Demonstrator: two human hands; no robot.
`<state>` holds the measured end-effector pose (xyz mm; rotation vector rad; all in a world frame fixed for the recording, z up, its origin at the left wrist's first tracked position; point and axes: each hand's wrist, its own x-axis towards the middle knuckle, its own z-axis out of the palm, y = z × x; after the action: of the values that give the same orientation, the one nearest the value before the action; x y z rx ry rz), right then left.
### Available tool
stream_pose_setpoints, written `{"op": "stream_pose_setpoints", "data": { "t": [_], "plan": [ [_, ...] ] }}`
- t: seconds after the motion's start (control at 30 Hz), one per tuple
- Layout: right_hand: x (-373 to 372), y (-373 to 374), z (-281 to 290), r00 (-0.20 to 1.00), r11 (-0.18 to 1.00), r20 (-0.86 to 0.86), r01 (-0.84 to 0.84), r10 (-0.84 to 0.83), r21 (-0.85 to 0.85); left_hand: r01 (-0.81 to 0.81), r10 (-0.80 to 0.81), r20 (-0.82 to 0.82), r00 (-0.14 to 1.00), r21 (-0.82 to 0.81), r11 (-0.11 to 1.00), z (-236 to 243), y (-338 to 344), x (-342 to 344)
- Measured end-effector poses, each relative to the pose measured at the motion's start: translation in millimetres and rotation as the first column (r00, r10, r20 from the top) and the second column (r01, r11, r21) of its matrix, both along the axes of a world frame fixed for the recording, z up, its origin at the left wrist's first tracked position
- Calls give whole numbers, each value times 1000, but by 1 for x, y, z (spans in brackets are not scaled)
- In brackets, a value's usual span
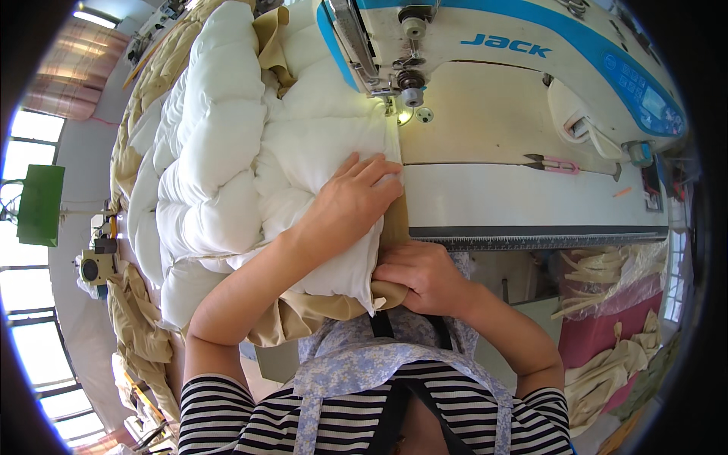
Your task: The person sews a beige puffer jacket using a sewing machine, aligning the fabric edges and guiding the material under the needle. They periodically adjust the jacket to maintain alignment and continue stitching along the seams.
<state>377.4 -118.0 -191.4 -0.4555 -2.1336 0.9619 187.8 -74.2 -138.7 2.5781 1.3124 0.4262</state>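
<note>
A white quilted, puffy padded panel (220, 152) lies left of the sewing machine's needle area, its right edge running under the lit presser foot (390, 106). Tan fabric (396, 216) shows beneath that edge and droops in folds below it. My left hand (356, 193) rests on the panel near its edge, below the presser foot, fingers stretched over the white surface. Nearer to me, my right hand (428, 279) is closed on the tan fabric beside the panel's lower corner; its fingertips are partly hidden by the cloth.
The white and blue sewing machine (523, 23) spans the top right. Pink-handled thread snips (557, 164) lie on its bed (485, 193). A ruler strip (531, 237) runs along the front edge. At right, cream fabric strips (607, 273) sit in plastic over a pink bin (599, 334).
</note>
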Motion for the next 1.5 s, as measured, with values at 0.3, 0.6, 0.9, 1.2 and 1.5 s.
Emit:
{"op": "stream_pose_setpoints", "data": {
  "t": [0.3, 0.6, 0.9, 1.2, 1.5],
  "plan": [
    [2, 11, 12, 999, 995, 39, -22, 26, -94, -64, 67, 45, 997, -74, 995, -1, 6, -1],
    [-6, 52, 10, 997, 976, 72, 6, 9, -218, 32, -31, 102, 994, -7, 999, -7, 59, -18],
    [7, 33, 16, 993, 994, 110, -35, 46, -104, -145, 105, 349, 931, 91, 985, 36, -27, -4],
    [-6, 61, 60, 986, 923, -164, -41, -25, -384, 14, 759, 413, 503, -882, 470, -92, -176, -45],
    [-17, 18, 19, 948, 887, -272, 25, -167, -460, -703, 680, -203, 705, -70, 708, -19, -78, -278]
  ]
}}
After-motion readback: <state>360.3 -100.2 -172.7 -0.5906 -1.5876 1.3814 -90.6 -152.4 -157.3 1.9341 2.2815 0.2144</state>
